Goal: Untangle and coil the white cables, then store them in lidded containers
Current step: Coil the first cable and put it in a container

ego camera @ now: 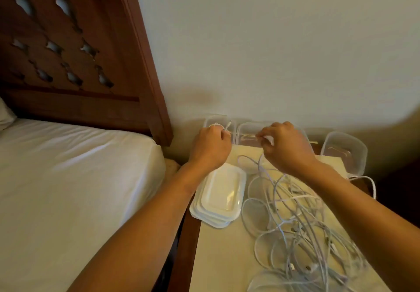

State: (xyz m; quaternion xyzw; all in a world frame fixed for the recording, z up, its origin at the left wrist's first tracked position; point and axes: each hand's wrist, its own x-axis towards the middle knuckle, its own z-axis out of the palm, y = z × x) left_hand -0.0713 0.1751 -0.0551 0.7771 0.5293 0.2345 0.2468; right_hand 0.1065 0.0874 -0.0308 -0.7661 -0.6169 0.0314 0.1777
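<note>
- Three clear containers (344,153) stand open-topped in a row along the wall (272,53), at the far edge of the table (188,235).
- Left container (218,119): partly behind my left hand. I cannot tell what is in it.
- Middle container (248,132): between my two hands and largely hidden. I cannot tell its contents either.
- Right container (350,146): at the far right corner, apart from both hands. The brown table top shows through its walls.
- Lids (219,201): one stack of several, pale and translucent, lying flat near the table's left edge, just beside the tangle and below my left wrist.
- White cables (295,228): one loose tangle of loops and plugs on the right half of the beige cover (218,257), outside the containers. One strand (370,182) hangs over the right edge.
- Left hand (210,146): fingers curled round a small bundle of white cable, with a connector tip (228,125) sticking up from the grip. It is held in front of the left container.
- Right hand (286,146): thumb and fingers pinch a piece of white cable (269,139), and a strand runs down from it toward the tangle.
- Surroundings: bed (68,178) with a white sheet to the left, and a dark carved headboard (68,53) behind it.
</note>
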